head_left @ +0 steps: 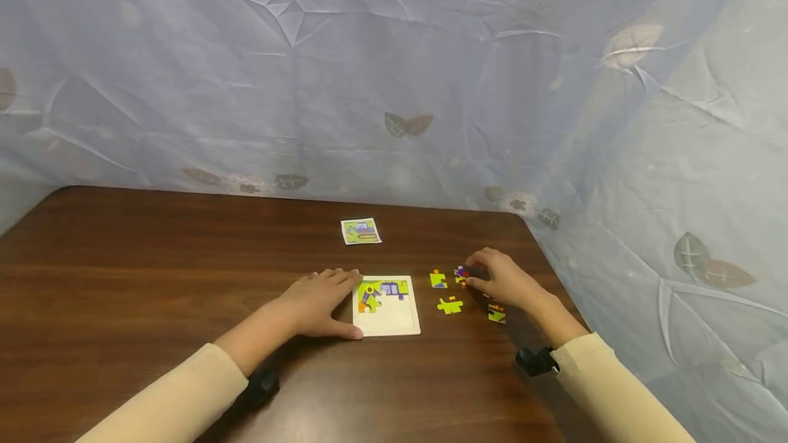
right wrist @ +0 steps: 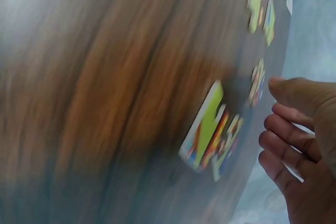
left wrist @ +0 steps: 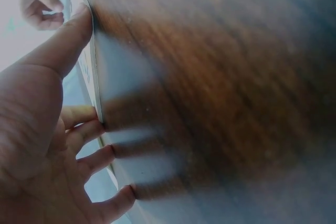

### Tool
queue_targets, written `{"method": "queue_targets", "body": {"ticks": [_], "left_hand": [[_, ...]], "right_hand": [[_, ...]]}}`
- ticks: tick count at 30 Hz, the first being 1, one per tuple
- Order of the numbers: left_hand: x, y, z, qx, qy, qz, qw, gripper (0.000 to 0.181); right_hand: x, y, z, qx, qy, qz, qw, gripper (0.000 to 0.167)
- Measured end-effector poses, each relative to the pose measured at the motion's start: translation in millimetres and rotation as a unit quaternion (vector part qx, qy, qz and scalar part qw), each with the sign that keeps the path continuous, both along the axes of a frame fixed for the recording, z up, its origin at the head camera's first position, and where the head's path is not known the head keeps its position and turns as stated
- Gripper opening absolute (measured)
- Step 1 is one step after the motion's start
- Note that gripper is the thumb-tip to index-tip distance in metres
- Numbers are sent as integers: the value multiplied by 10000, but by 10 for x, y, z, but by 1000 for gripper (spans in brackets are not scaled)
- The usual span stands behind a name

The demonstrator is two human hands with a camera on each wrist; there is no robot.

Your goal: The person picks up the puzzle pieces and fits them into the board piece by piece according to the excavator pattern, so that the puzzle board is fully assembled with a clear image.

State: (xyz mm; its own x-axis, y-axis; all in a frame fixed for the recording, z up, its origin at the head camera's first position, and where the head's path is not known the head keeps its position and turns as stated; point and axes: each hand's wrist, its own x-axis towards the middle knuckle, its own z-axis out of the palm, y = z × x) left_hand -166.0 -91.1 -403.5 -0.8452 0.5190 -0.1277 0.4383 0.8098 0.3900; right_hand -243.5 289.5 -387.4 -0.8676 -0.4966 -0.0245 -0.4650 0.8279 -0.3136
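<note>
Facing leaf-print curtain (head_left: 345, 87), brown wood tbl (head_left: 185, 258) bears, L to R: L hand (head_left: 320, 301), fingers spread, touching left edge of puzzle bd (head_left: 390, 323), squarish, sides fore-aft; loose pcs (head_left: 451, 307); R hand (head_left: 501, 280), fingers loosely bent, thumb apart, holding nil.

The left hand (head_left: 323, 303) lies along the left edge of the puzzle board (head_left: 388, 321), blocking entry from that side. The board's near edge opens onto bare counter (head_left: 394, 388) between the forearms (head_left: 258, 330). On its right, a narrow passage separates it from loose puzzle pieces (head_left: 451, 307); the right hand (head_left: 507, 279) crowds their right side. Beyond, past a small gap, lies a picture card (head_left: 361, 231); hanging cloth (head_left: 345, 87) walls off the far side.
</note>
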Motion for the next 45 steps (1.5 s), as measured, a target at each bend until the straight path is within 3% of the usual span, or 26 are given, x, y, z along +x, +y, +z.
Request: {"method": "queue_targets", "body": {"ticks": [3,8,23,34,45], "left_hand": [[30,-9,-33,-1,-77,30,10000,104],[19,-15,-35,45,-29,67,10000,104],[8,11,-9,52,-83,99,9999,104],[4,17,-15,24,-152,76,9999,104],[3,21,-24,-8,-137,56,9999,104]], "right_hand": [[4,55,-62,102,-202,5,9997,34],[-51,71,-104,151,-104,126,9998,34],[-127,87,-55,62,73,306,9995,21],[-84,89,-92,251,253,490,9982,21],[-45,84,-130,-73,370,437,9983,23]]}}
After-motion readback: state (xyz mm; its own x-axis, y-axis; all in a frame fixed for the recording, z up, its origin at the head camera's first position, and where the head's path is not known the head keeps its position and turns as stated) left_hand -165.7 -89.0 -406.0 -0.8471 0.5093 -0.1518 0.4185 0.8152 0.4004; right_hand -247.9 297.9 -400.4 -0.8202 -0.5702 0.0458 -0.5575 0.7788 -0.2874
